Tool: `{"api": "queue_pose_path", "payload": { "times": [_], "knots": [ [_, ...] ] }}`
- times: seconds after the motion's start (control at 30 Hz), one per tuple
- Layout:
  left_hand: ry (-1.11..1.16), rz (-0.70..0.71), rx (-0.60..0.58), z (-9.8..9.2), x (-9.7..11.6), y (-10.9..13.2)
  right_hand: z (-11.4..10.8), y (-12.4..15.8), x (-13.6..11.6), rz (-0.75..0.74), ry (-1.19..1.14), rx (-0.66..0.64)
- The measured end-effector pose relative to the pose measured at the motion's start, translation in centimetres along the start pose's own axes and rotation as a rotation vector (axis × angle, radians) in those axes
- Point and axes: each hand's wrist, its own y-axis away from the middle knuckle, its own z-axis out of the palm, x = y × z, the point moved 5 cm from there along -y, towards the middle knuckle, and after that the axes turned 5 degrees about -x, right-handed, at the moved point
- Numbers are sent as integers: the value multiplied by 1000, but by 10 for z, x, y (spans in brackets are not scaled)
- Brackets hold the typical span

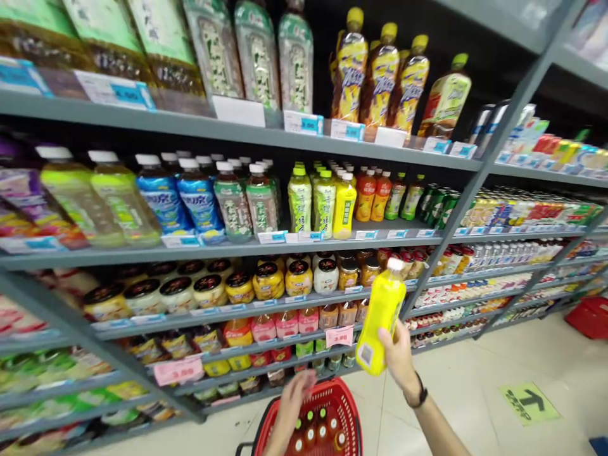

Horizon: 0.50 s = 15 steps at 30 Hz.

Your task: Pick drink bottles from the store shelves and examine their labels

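A yellow drink bottle (380, 320) with a white cap is gripped by its lower side in my right hand (399, 354), tilted and held out in front of the shelves. A dark band circles that wrist. My left hand (297, 396), a little blurred, hovers over the red shopping basket (355, 411) with its fingers loosely extended and nothing seen in them. Inside the basket, several bottles with green and white caps (316, 430) stand upright. A similar yellow bottle (344, 208) stands at the front of the middle shelf, beside green tea bottles (324, 204).
Grey shelving (304, 247) with rows of bottles, jars (268, 280) and cans runs along the left and back. A slanting grey upright (463, 202) divides the bays. On the pale floor at right lies a green arrow sign (529, 403). A red object (589, 316) is farther off.
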Motion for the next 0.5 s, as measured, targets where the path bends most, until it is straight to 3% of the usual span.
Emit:
{"api": "queue_pose_path", "payload": {
  "times": [0.07, 0.17, 0.23, 0.3, 0.37, 0.5],
  "knots": [
    [85, 56, -47, 10, 9, -4, 14, 36, 9, 72, 75, -148],
    [313, 212, -140, 28, 38, -3, 33, 70, 18, 163, 280, -363],
    [440, 189, -144, 37, 52, 4, 39, 85, 21, 204, 305, -412],
    [533, 133, -124, 41, 61, 14, 43, 98, 22, 230, 160, -447],
    [638, 99, -138, 40, 69, 24, 49, 112, 24, 290, -136, -524],
    [766, 176, -194, 28, 94, 37, 66, 147, 41, 549, -733, -598]
  ]
}}
